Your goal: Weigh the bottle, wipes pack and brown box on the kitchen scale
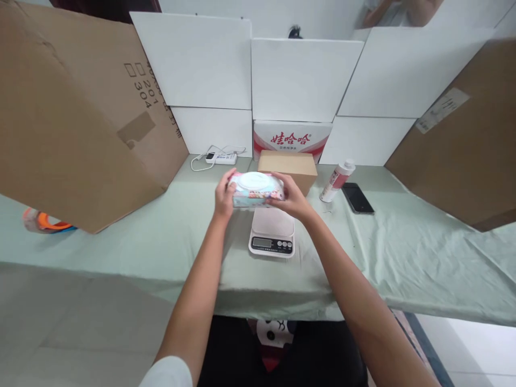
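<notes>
Between my two hands is a pack of wet wipes (258,189) with a white oval lid and a pink and pale blue wrapper. My left hand (224,194) grips its left end, and my right hand (293,196) grips the right end with fingers along the edge. The pack is held up over the back part of a white digital kitchen scale (273,228), whose display and buttons face me. Whether the pack touches the scale's plate cannot be made out. Right behind the pack stands a small brown cardboard box (294,164).
A white and pink bottle (337,180) and a black phone (358,198) are to the right. At the back left lies a white power strip (221,158) with a cable. Orange tape rolls (50,221) sit far left. Large cardboard sheets (100,118) and white panels (298,80) wall the table.
</notes>
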`<action>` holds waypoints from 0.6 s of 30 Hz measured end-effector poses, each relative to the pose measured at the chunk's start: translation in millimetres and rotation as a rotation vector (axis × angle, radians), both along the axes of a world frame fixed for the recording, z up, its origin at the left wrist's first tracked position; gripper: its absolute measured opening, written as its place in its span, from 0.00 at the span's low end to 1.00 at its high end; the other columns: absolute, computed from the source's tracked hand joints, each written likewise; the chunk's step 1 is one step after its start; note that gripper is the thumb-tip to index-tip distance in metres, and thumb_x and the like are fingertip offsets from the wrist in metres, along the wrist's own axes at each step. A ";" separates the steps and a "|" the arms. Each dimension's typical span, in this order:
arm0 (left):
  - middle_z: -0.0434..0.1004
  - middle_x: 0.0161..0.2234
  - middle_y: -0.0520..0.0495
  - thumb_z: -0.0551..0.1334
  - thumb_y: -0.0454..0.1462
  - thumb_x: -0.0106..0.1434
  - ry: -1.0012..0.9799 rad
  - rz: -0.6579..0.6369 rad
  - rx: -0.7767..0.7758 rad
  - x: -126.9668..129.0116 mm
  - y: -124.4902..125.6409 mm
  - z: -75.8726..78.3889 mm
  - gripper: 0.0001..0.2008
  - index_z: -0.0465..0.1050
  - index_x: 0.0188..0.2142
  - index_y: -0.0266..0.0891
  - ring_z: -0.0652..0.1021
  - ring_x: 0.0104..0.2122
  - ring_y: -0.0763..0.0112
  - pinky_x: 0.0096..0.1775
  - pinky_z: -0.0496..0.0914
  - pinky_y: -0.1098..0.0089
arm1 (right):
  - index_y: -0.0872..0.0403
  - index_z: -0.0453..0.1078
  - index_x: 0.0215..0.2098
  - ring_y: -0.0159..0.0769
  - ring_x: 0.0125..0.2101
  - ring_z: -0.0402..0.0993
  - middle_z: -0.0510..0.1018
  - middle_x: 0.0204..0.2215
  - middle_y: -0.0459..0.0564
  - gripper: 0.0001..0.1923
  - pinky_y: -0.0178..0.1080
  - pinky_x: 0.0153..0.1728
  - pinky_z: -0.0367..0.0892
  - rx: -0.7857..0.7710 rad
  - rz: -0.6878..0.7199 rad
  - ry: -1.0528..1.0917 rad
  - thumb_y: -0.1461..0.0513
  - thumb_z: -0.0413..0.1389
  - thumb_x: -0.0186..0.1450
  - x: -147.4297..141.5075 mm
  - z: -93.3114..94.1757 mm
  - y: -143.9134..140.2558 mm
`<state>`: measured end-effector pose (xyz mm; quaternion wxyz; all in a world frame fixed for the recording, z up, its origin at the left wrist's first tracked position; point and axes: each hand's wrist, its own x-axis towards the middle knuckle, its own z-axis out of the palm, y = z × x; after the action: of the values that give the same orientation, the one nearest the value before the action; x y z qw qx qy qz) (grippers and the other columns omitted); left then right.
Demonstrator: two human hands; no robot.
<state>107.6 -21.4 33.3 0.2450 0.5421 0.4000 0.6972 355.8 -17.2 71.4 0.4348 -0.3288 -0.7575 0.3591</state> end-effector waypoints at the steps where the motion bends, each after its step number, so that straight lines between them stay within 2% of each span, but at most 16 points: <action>1: 0.82 0.58 0.35 0.66 0.60 0.63 -0.022 0.019 0.015 -12.0 5.3 5.7 0.35 0.79 0.59 0.38 0.81 0.59 0.47 0.64 0.71 0.52 | 0.50 0.67 0.70 0.57 0.69 0.66 0.67 0.68 0.63 0.52 0.56 0.68 0.68 -0.004 0.028 -0.004 0.40 0.73 0.55 -12.9 3.9 9.8; 3: 0.83 0.56 0.35 0.68 0.57 0.60 -0.077 0.048 0.013 -36.8 16.9 12.3 0.34 0.80 0.58 0.37 0.81 0.59 0.47 0.65 0.71 0.52 | 0.52 0.66 0.71 0.56 0.69 0.65 0.67 0.68 0.63 0.53 0.56 0.70 0.64 -0.023 0.073 -0.023 0.42 0.74 0.54 -41.5 7.9 29.3; 5: 0.84 0.55 0.34 0.68 0.55 0.57 -0.159 0.067 -0.032 -59.7 28.6 10.0 0.33 0.81 0.55 0.36 0.80 0.60 0.45 0.66 0.71 0.49 | 0.54 0.65 0.70 0.56 0.70 0.63 0.67 0.68 0.63 0.52 0.55 0.72 0.61 -0.048 0.084 -0.055 0.47 0.75 0.54 -70.6 7.6 46.2; 8: 0.84 0.55 0.33 0.66 0.52 0.55 -0.259 0.090 -0.113 -86.0 44.2 -9.2 0.31 0.81 0.52 0.34 0.79 0.62 0.40 0.67 0.70 0.45 | 0.53 0.67 0.69 0.56 0.70 0.63 0.67 0.67 0.61 0.49 0.56 0.73 0.58 -0.122 0.067 -0.141 0.56 0.75 0.52 -107.1 0.9 63.2; 11: 0.84 0.56 0.35 0.64 0.50 0.57 -0.279 0.101 -0.178 -100.4 55.8 -33.7 0.27 0.82 0.49 0.34 0.76 0.65 0.36 0.68 0.68 0.43 | 0.53 0.68 0.68 0.56 0.69 0.64 0.67 0.66 0.60 0.48 0.56 0.72 0.60 -0.203 0.058 -0.215 0.60 0.74 0.51 -128.0 -9.1 71.4; 14: 0.84 0.56 0.33 0.67 0.47 0.55 -0.295 0.100 -0.276 -106.5 62.2 -47.0 0.26 0.81 0.50 0.36 0.76 0.65 0.35 0.68 0.67 0.40 | 0.57 0.68 0.70 0.60 0.68 0.65 0.66 0.67 0.65 0.52 0.57 0.70 0.63 -0.269 0.052 -0.262 0.60 0.76 0.48 -128.5 -12.7 69.2; 16: 0.81 0.61 0.33 0.68 0.42 0.56 -0.288 0.111 -0.282 -108.4 62.3 -46.0 0.28 0.77 0.56 0.35 0.73 0.68 0.36 0.70 0.65 0.39 | 0.58 0.67 0.71 0.62 0.67 0.67 0.67 0.69 0.67 0.54 0.58 0.68 0.65 -0.273 0.057 -0.284 0.58 0.77 0.48 -112.7 -8.7 59.5; 18: 0.74 0.68 0.35 0.66 0.37 0.61 -0.263 0.149 -0.207 -106.8 57.6 -38.4 0.31 0.70 0.64 0.34 0.66 0.73 0.39 0.73 0.59 0.42 | 0.55 0.68 0.70 0.58 0.61 0.74 0.71 0.68 0.64 0.49 0.57 0.64 0.70 -0.184 0.010 -0.241 0.52 0.74 0.54 -81.8 -2.6 44.0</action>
<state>0.8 36.2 -5.1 0.2973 0.3870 0.4734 0.7333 274.0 26.8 68.8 0.3067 -0.4041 -0.7699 0.3871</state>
